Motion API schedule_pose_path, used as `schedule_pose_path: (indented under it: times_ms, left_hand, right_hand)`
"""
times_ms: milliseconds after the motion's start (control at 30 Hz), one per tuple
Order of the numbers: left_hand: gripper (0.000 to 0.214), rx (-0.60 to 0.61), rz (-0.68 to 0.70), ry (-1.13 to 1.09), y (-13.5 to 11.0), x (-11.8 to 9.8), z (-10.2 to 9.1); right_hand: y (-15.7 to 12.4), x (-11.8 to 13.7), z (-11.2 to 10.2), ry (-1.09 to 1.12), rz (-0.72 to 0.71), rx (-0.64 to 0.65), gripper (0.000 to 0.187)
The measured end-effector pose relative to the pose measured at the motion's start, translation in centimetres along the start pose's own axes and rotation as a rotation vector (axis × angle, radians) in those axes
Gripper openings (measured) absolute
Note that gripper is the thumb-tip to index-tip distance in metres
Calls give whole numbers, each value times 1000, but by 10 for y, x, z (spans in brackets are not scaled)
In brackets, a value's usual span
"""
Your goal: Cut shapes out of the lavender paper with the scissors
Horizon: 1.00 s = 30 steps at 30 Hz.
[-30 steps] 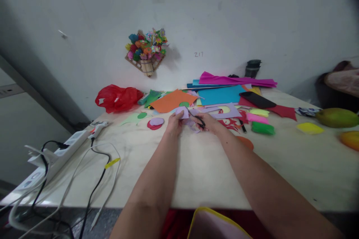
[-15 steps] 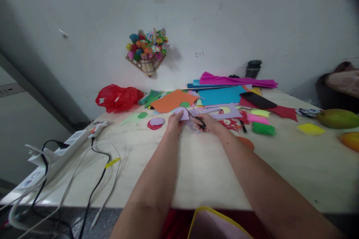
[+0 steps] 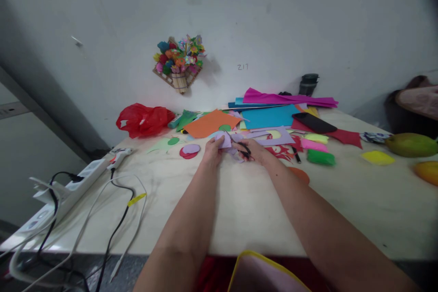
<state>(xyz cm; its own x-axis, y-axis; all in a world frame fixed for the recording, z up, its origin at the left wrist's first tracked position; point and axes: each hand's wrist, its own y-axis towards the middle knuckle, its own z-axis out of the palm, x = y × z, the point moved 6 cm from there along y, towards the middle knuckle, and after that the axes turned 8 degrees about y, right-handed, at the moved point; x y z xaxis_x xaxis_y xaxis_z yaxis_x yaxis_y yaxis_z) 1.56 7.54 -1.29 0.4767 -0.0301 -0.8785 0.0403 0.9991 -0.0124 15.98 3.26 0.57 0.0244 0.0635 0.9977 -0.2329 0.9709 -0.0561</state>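
My left hand [image 3: 212,151] pinches a small lilac paper piece [image 3: 224,139] above the pale table [image 3: 239,200]. My right hand [image 3: 257,149] grips black-handled scissors [image 3: 242,147], whose blades point left into that paper. Both hands are closed and meet near the table's middle, just in front of the heap of coloured paper. A lilac strip hangs below the scissors.
Orange [image 3: 209,123], blue [image 3: 268,115] and magenta [image 3: 287,98] sheets lie at the back with a black phone [image 3: 314,122]. A red bag [image 3: 143,119], a lilac-on-red disc [image 3: 190,149], a power strip [image 3: 73,187] with cables, green clay [image 3: 320,157] and mangoes [image 3: 411,144] surround them.
Almost nothing differs; the hands and scissors shift only slightly at the lilac paper.
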Motion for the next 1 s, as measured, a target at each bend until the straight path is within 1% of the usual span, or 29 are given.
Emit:
schedule_pose_path:
  times_ms: [167,333,500,800,900,1000]
  left_hand:
    - [26,12,31,-6,3,2,-2]
    - [30,32,41,8,7,4,-4]
    - [29,14,55,16,8,4,-5]
    - [30,-13,67,-6,6,2,-4]
    - [30,-31,61,-1,6,1,-6]
    - [31,-25,45,12,5,1,-5]
  right_hand:
    - [-3,4,2,46,15,-6,28]
    - [-1,2,2,65,20,-5,27]
    - [0,0,1,58,13,4,30]
    - [5,-5,-3,28,15,-13,29]
    - [4,-4,-2,38,21,-18,29]
    - [0,-1,1,54,36,-12,28]
